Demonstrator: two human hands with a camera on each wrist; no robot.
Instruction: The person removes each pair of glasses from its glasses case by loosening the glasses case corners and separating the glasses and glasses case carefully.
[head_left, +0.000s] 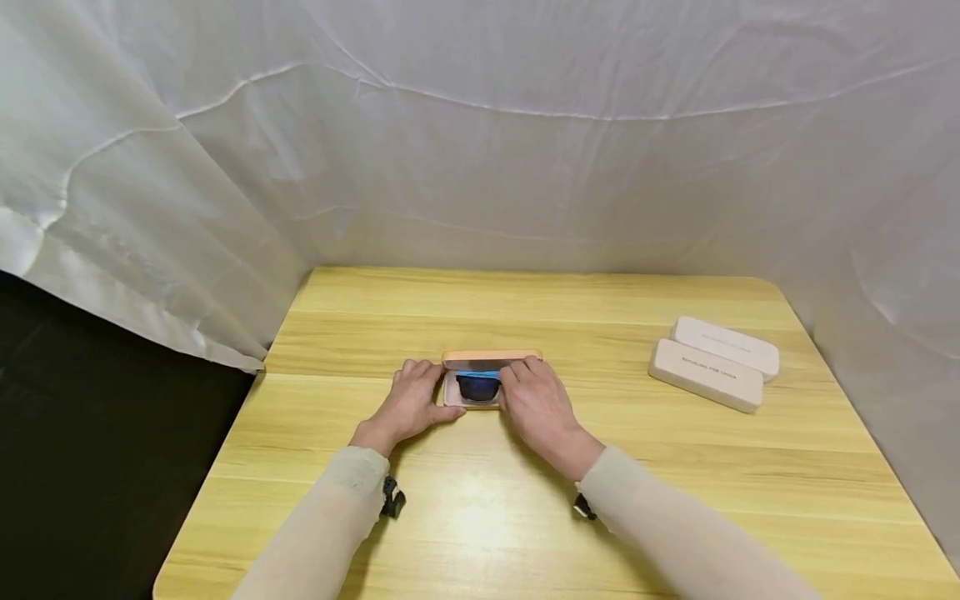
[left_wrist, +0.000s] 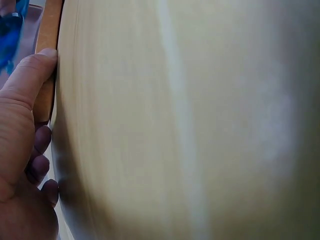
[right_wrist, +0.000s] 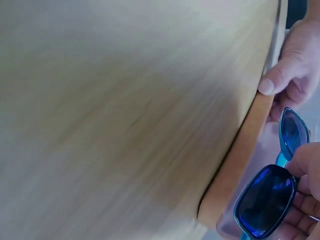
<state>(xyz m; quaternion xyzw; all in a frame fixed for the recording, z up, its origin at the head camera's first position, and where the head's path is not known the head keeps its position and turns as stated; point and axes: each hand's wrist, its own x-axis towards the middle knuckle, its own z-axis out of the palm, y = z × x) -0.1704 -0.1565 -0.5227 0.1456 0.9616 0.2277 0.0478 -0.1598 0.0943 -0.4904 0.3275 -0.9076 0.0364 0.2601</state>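
A peach glasses case (head_left: 491, 358) lies open at the middle of the wooden table (head_left: 525, 517), its lid raised at the back. Blue sunglasses (head_left: 477, 386) with dark lenses sit in its tray. My left hand (head_left: 411, 398) grips the case's left end; in the left wrist view its thumb (left_wrist: 27, 75) presses on the case rim (left_wrist: 48, 30). My right hand (head_left: 531, 393) covers the right end. In the right wrist view its fingers (right_wrist: 306, 202) pinch the sunglasses (right_wrist: 267, 200) beside the case lid (right_wrist: 240, 165), with the left hand (right_wrist: 295, 60) beyond.
Two closed white glasses cases (head_left: 705, 375) (head_left: 725, 346) lie side by side at the right of the table. White fabric walls (head_left: 480, 150) stand behind and at both sides. A dark gap (head_left: 97, 433) lies off the table's left edge.
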